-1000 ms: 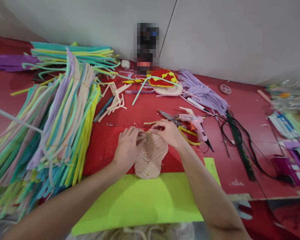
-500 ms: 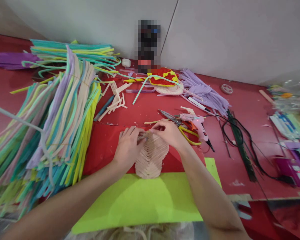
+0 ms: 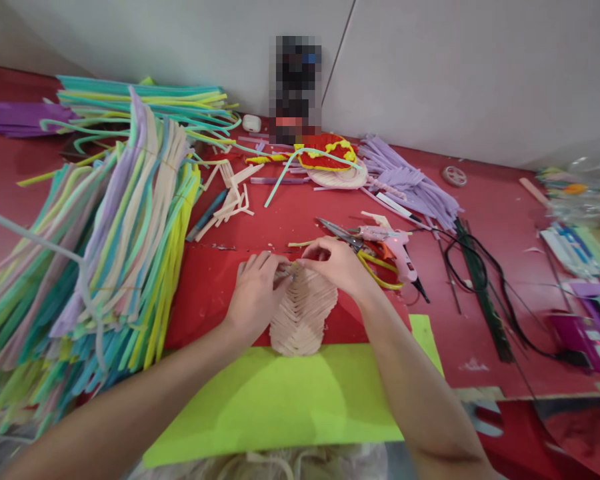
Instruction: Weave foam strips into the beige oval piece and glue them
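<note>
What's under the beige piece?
Red surface shows beside the beige piece, whose near end overlaps the green sheet. Anything beneath its middle is covered; the left hand and right hand partly hide its far end.

white case [image 3: 251,123] near grey wall [image 3: 430,80], round spool [image 3: 454,176], lavender bundle [image 3: 414,185], magenta box [image 3: 573,333]

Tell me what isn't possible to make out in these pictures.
Head view:
Beige piece, tip and upper edges: partly hidden by the left hand and right hand.
Dark upright object: pixelated, details lost.
Clear plastic: cut off by the right edge.
Colored strips: some cut off by the left edge.
</note>
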`<state>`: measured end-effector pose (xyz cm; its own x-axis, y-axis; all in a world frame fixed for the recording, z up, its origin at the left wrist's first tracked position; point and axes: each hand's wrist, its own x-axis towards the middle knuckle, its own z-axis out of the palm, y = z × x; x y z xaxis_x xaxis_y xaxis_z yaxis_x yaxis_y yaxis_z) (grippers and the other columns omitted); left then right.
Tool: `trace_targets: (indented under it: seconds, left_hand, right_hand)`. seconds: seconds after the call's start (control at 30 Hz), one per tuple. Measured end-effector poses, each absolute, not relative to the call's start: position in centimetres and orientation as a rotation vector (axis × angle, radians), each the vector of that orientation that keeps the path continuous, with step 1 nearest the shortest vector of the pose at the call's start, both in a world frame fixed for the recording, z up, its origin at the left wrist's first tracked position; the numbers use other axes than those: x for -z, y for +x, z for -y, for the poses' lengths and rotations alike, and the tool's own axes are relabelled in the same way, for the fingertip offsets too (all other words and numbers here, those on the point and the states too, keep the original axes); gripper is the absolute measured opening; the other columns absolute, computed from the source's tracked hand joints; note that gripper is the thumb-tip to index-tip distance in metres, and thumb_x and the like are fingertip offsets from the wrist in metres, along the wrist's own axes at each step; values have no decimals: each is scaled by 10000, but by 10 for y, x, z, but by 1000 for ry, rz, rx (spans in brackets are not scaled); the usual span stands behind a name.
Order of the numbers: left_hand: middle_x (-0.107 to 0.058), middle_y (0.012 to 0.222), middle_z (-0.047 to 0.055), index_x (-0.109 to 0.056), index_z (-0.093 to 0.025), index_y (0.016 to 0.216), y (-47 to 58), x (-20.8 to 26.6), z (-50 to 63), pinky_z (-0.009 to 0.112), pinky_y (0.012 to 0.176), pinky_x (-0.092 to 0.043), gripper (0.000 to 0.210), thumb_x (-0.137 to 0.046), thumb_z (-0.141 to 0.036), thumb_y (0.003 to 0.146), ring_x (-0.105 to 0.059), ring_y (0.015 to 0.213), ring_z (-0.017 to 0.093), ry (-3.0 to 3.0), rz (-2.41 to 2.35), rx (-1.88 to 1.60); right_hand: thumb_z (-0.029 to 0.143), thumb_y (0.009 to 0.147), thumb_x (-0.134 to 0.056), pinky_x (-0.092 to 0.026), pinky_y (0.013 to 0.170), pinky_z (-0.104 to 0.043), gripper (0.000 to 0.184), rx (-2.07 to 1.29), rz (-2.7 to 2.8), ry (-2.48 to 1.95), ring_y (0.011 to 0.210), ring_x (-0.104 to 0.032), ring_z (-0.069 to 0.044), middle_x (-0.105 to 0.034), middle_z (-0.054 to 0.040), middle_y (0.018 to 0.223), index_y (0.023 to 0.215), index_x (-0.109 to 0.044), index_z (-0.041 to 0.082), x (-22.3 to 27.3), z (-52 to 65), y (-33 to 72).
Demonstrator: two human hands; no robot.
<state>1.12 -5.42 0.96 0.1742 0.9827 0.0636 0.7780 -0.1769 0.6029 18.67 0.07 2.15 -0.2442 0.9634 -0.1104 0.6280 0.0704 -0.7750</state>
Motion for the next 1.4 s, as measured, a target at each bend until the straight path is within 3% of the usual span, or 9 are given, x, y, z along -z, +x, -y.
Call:
trace_targets:
  seconds: [0.23,0.37,0.6,0.87,1.4]
  left_hand:
    - [-617,1048,64,-548,-195,1094,13,-13,60,392,837,-390,211,-491,-254,900,-542,958,241,2270,-1703,-497]
    - [-600,1122,118,-480,-126,1276,18,-16,70,424,901,-375,371,-411,-242,930,-541,989,268,2532,-1727,-331]
    - [-573,1160,134,-493,-116,1295,21,-19,76,435,890,-398,402,-409,-268,933,-531,989,278,2579,-1706,-264]
    - [-565,1163,138,-487,-127,1298,23,-17,74,428,852,-423,410,-413,-288,929,-527,973,269,2581,-1728,-213]
    - [-556,1152,136,-480,-120,1309,22,-15,73,425,837,-428,425,-417,-288,924,-513,954,277,2584,-1713,-210]
  right_hand:
    - [255,818,-616,-461,797,-316,95,-956,1875,-1512,829,-618,-162,-695,-40,880,826,-678,184,-23,5,192]
    - [238,900,-510,-463,867,-336,189,-633,1995,-1458,943,-606,-183,-663,-59,982,996,-671,215,-22,29,197]
    - [223,941,-434,-458,920,-370,346,-408,2246,-1426,1046,-538,-203,-604,-67,1109,1253,-576,269,-10,52,203]
    - [224,934,-449,-474,904,-391,394,-411,2298,-1441,1013,-524,-208,-582,-64,1110,1304,-526,335,-14,50,201]
    - [249,942,-440,-465,905,-389,354,-478,2227,-1439,1022,-514,-210,-574,-81,1090,1271,-565,277,-14,49,202]
